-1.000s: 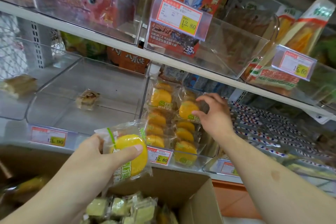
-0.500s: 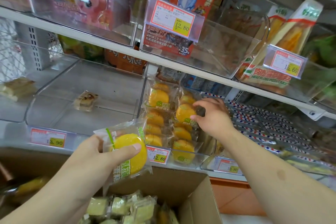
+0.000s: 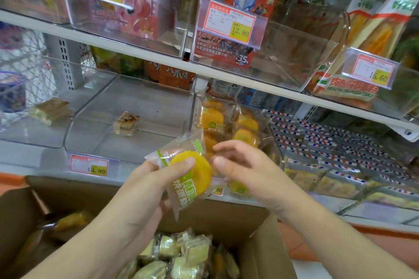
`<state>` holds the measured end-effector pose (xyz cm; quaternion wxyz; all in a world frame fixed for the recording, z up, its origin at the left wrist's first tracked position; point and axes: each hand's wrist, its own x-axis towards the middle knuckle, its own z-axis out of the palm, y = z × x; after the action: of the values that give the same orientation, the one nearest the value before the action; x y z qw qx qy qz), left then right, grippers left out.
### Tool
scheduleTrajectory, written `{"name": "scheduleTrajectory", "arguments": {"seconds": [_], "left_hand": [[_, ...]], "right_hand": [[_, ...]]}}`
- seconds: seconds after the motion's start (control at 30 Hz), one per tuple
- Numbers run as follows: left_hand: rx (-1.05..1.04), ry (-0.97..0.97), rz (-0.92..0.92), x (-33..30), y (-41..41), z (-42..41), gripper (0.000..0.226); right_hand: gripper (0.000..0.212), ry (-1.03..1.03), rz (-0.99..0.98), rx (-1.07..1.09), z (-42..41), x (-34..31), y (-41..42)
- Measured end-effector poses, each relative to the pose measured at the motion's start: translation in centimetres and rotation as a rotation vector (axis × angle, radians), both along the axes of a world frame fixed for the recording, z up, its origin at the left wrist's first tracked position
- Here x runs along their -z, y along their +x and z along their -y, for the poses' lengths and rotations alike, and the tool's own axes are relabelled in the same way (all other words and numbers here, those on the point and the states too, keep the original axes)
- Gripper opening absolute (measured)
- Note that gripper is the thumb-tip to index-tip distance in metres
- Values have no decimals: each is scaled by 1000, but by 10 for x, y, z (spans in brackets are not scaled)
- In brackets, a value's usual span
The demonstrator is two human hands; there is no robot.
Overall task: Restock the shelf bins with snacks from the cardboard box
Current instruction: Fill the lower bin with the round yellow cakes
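The yellow cake packet (image 3: 190, 174) sat pinched in the left hand (image 3: 149, 188), thumb across its face, above the cardboard box (image 3: 260, 244) and in front of the bin of yellow cakes (image 3: 226, 124). It looked light, soft and crushable in slick film, so the crimped edges seemed the best hold. The right hand (image 3: 247, 170), 0.5 s earlier in that bin, had come back beside the packet, its fingers (image 3: 224, 145) loosely spread and holding nothing.

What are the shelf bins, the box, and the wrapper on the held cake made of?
Shelf bins: clear rigid plastic, probably acrylic; glossy, see-through walls with rounded corners.
Cardboard box: brown matte corrugated board, judging by its stiff folded flap.
Wrapper on the yellow cake gripped by the left hand: thin film, likely plastic, partly clear, partly frosted, crinkled with sealed edges.
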<state>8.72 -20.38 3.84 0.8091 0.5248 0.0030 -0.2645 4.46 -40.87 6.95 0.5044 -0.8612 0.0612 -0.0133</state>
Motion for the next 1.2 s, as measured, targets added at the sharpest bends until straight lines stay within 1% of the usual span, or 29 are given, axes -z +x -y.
{"name": "scheduleTrajectory", "arguments": {"seconds": [0.07,0.13,0.17,0.23,0.33,0.4,0.47,0.5,0.57,0.67,0.77,0.87,0.93,1.07,1.2], "left_hand": [[49,57,81,0,-3,-1,45],[60,139,172,2,-1,-3,44],[46,202,245,4,3,-5,45],[24,403,413,10,12,-8,53],[90,754,672,18,22,-15,73],[182,879,786,25,28,-14,79],[273,980,844,33,32,-10,81],[308,1020,867,35,32,-8,81],[356,1046,878,37,32,-4,82],[361,1036,874,38,32,-4,82],[355,1025,891,39,34,-6,81],[355,1021,900,40,33,-6,82],[363,1023,892,40,33,-7,82],[369,1023,879,39,32,-7,82],[371,1023,874,40,31,-7,83]], "right_hand": [[45,46,-18,-42,-14,7,0],[43,2,22,-36,-18,10,5],[43,-43,66,-11,-16,9,9],[45,-146,149,73,-9,-2,20],[47,-353,204,227,5,-23,45],[45,-556,178,243,15,-29,69],[43,-736,122,186,22,-25,92],[43,-791,90,162,24,-20,103],[43,-829,31,144,25,-10,120],[47,-832,18,148,29,7,134],[49,-931,36,169,33,14,135],[54,-993,-10,145,33,11,130],[59,-987,-33,133,34,8,125],[71,-877,-23,134,45,2,109],[85,-897,-61,153,63,-4,93]]}}
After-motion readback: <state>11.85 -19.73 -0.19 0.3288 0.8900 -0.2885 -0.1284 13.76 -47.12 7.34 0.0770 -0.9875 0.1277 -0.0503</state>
